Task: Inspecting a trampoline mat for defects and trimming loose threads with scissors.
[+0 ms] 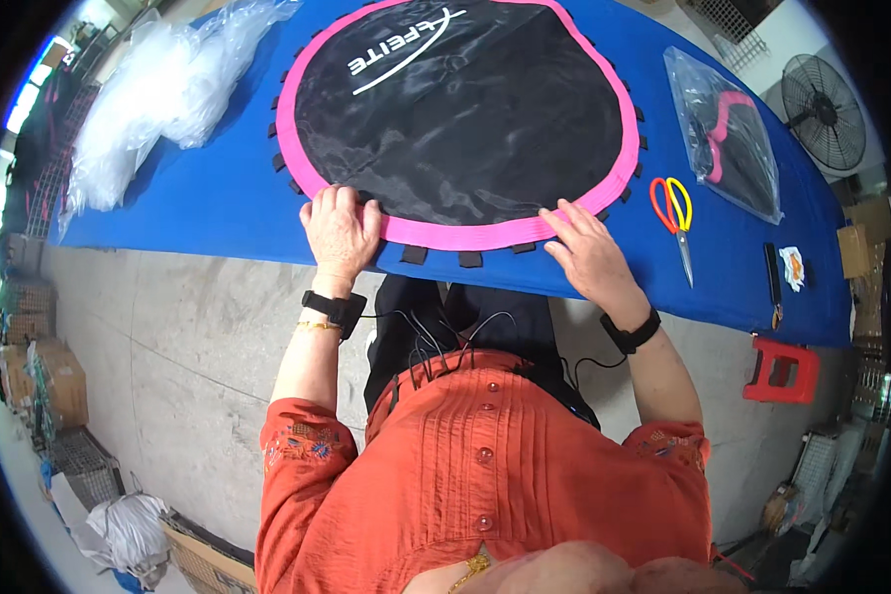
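Left grip (340,235) curled on pink rim (455,236), closure unclear; right grip (596,259) spread loosely on it, nothing clasped. Black mat (465,129) lies flat, beneath and beyond both. Spreading appears done; rim smoothing probably remains.

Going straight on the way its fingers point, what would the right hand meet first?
Likely the black fabric just inside the pink border under the right hand; exact depth is unclear.

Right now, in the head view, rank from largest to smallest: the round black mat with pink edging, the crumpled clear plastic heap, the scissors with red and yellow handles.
1. Mat
2. Plastic heap
3. Scissors
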{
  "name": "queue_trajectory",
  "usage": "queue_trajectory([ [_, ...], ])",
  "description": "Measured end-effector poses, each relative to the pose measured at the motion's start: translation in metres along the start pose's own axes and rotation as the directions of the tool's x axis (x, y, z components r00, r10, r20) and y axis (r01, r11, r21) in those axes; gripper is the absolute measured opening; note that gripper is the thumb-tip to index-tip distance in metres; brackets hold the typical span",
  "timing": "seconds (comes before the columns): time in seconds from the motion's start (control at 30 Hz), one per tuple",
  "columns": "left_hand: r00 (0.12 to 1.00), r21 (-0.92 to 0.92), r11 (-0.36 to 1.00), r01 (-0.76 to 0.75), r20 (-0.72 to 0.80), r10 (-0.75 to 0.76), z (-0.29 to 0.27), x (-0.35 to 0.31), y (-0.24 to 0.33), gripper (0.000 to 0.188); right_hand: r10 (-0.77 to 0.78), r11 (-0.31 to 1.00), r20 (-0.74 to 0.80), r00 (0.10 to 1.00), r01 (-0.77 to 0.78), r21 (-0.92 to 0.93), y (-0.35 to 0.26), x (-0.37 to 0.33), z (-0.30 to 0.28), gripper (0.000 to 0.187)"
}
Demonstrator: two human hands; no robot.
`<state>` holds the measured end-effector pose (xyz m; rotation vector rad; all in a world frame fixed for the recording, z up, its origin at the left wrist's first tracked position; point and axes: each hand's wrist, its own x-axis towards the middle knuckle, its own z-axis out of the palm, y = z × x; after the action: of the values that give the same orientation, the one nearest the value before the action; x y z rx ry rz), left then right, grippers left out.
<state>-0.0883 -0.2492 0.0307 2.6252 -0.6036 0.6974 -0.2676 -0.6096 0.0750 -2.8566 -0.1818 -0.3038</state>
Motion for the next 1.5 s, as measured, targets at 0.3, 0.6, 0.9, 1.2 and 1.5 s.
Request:
queue_trajectory([
  [0.3, 0.964, -0.352, 0.922, -0.16, 0.147, 0.223, -0.034, -0.021, 0.05, 0.024, 0.108, 0.98, -0.184, 0.977, -0.136, -0.145, 0.052, -0.019, -0.007, 0.044],
  [0.6, 0.949, -0.175, 0.972, -0.156, 0.245, 0.197, -0.014, -0.002, 0.016, 0.049, 0.084, 0.992, -0.046, 0.995, -0.087, -0.092, 0.012, -0.009, 0.011, 0.058],
  [0.9, 0.945, -0.121, 0.979, -0.163, 0.266, 0.19, -0.008, -0.004, 0.022, 0.052, 0.055, 0.993, -0.085, 0.995, -0.063, -0.095, 0.015, -0.014, 0.018, 0.06],
  [1.2, 0.955, -0.153, 0.976, -0.155, 0.23, 0.188, -0.006, -0.004, 0.021, 0.051, 0.084, 0.993, -0.098, 0.992, -0.091, -0.075, 0.01, -0.01, 0.016, 0.06],
  [1.5, 0.961, -0.113, 0.984, -0.14, 0.225, 0.162, 0.0, -0.005, 0.019, 0.045, 0.079, 0.992, -0.165, 0.983, -0.094, -0.082, 0.015, -0.011, 0.025, 0.058],
])
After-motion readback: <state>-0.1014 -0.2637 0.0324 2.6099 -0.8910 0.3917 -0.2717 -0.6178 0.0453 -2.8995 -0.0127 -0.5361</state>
